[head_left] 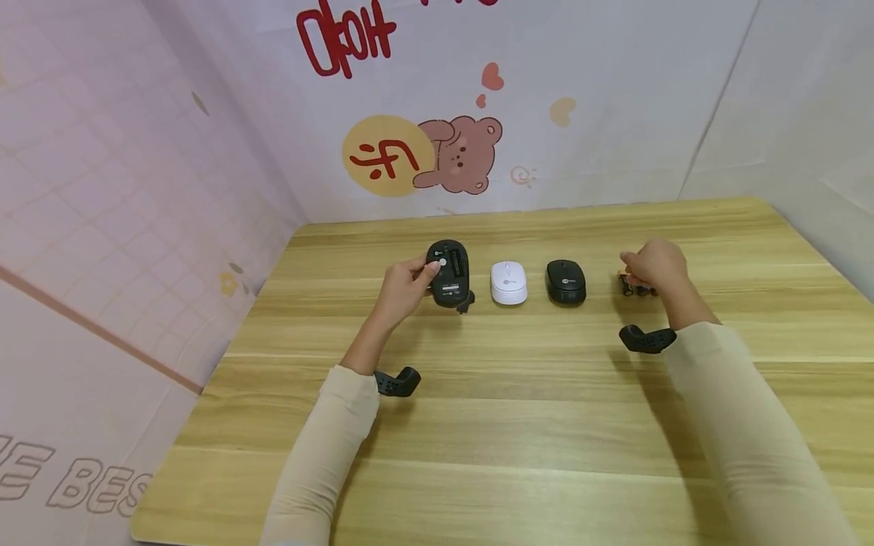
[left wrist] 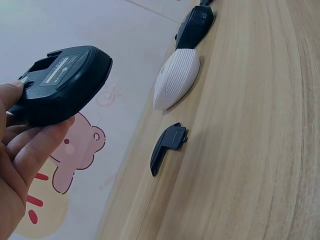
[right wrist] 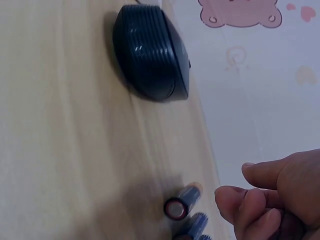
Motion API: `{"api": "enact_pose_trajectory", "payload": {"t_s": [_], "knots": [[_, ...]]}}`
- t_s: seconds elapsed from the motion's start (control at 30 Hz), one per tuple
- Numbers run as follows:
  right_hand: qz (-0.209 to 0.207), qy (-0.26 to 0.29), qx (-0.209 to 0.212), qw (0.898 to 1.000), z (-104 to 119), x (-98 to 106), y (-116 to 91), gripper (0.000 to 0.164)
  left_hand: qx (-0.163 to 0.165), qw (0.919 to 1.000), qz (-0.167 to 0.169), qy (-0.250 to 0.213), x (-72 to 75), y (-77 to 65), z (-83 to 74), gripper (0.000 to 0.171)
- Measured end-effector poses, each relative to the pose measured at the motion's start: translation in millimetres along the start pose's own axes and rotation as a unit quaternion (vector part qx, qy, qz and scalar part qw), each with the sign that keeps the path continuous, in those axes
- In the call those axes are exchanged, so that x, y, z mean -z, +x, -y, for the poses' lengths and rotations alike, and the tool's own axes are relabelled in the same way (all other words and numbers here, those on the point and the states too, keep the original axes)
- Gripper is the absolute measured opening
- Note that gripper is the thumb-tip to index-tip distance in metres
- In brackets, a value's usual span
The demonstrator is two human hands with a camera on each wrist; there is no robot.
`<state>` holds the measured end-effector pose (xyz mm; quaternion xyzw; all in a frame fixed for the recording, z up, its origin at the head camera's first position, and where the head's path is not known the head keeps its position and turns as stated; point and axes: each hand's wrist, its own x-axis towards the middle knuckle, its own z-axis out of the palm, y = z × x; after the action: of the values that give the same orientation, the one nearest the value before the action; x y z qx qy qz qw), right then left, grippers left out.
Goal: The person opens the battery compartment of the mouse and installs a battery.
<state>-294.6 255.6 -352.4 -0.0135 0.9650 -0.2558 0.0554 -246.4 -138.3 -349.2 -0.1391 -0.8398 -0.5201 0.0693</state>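
In the head view my left hand (head_left: 403,288) grips a black computer mouse (head_left: 451,284), underside toward me. The mouse's battery slot is uncovered; the thumb lies on the underside, with fingers beneath in the left wrist view. Its detached black battery cover (left wrist: 169,145) lies on the table below. Over at the right, my right hand (head_left: 658,265) hovers by several small batteries (right wrist: 184,201) lying on the table. Its fingers are bent and the thumb stands apart from the forefinger, with nothing visible between them. The palm is mostly hidden.
Between the hands a white mouse (head_left: 508,283) and another black mouse (head_left: 566,282) stand side by side on the wooden table (head_left: 505,440). A printed wall covering (head_left: 614,98) rises behind the table's back edge. Each wrist wears a black camera mount (head_left: 399,382).
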Motion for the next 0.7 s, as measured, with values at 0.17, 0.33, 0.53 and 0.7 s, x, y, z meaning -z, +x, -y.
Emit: {"api": "enact_pose_trajectory", "payload": {"t_s": [0.17, 0.33, 0.53, 0.7], "knots": [[0.008, -0.020, -0.016, 1.000, -8.9, -1.7, 0.0, 0.055, 0.008, 1.0000, 0.000, -0.001, 1.1, -0.9, 1.1, 0.037], [0.020, -0.037, -0.017, 0.999, -11.3, -3.7, -0.3, 0.056, 0.012, 0.9999, 0.001, -0.007, 1.5, -1.0, 1.3, 0.038], [0.032, -0.047, -0.011, 0.998, -7.7, -5.1, -1.0, 0.054, 0.008, 0.9999, 0.004, -0.011, 1.0, -1.5, 0.8, 0.039], [0.026, -0.046, -0.017, 0.998, -4.8, -6.7, -1.6, 0.051, 0.009, 0.9998, 0.002, -0.017, 0.7, -1.4, 0.3, 0.038]]}}
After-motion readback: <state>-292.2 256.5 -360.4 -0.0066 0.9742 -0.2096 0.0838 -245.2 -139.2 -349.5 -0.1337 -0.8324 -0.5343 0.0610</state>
